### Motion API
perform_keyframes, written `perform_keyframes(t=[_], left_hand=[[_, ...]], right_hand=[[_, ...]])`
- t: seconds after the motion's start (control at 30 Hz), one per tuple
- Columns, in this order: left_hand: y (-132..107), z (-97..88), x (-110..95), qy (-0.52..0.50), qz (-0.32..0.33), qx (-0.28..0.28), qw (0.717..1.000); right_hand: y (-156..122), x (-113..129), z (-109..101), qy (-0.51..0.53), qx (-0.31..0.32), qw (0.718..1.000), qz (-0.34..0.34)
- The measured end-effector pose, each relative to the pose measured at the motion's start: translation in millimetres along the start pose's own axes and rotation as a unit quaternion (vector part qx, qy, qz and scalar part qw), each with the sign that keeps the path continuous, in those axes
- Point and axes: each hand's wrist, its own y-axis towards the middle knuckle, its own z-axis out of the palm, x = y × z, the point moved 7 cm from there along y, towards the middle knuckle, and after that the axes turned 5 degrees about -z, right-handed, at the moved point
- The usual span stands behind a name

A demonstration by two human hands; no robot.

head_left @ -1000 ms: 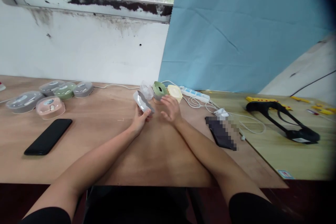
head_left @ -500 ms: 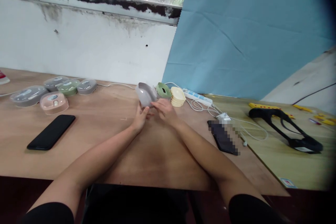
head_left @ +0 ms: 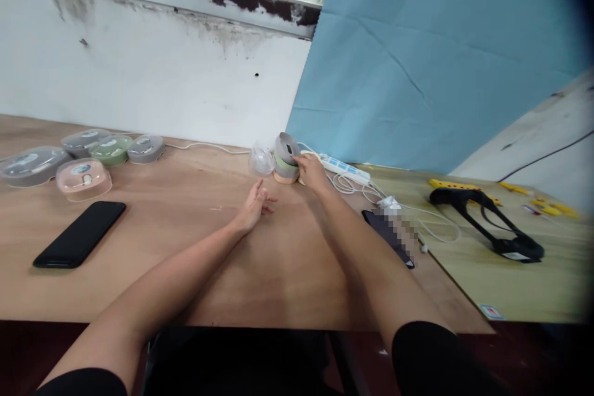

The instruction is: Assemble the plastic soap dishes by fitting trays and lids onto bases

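Note:
A grey plastic shell (head_left: 284,147) with a dark slot in its inner wall sits on top of a green shell (head_left: 284,167), with a peach-coloured piece (head_left: 284,177) at the bottom. My right hand (head_left: 312,171) grips the grey shell's right edge with its fingertips. Left of the stack lie clear plastic covers (head_left: 262,159). My left hand (head_left: 255,205) hovers nearer to me, empty, fingers apart and palm turned inward. The cream-coloured pieces (head_left: 304,159) behind my right hand are mostly hidden.
Several lidded cases, among them a pink case (head_left: 85,180) and a green case (head_left: 111,151), stand at left near a black phone (head_left: 80,235). A power strip (head_left: 346,169), cables, another dark phone (head_left: 390,236) and a black strap frame (head_left: 487,223) lie at right.
The grey shell has moved right, from between both hands onto the green shell. My left hand has let go of it; my right hand has gone along with it. The view has shifted slightly.

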Motion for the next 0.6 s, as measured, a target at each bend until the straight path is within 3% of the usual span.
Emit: perform_keyframes(t=[0.33, 0.5, 0.6], left_hand=[[-2, 3.1, -2, 0.026, 0.001, 0.003, 1.0], [-3, 2.7, -4, 0.053, 0.009, 0.005, 0.999], [-1, -10.8, -16, 0.131, 0.074, -0.004, 0.989]], right_hand=[[-14, 1, -1, -0.03, -0.025, 0.999, 0.018], [-27, 20, -15, -0.03, -0.138, 0.99, 0.002], [-46, 48, -21, -0.009, -0.188, 0.982, -0.033]])
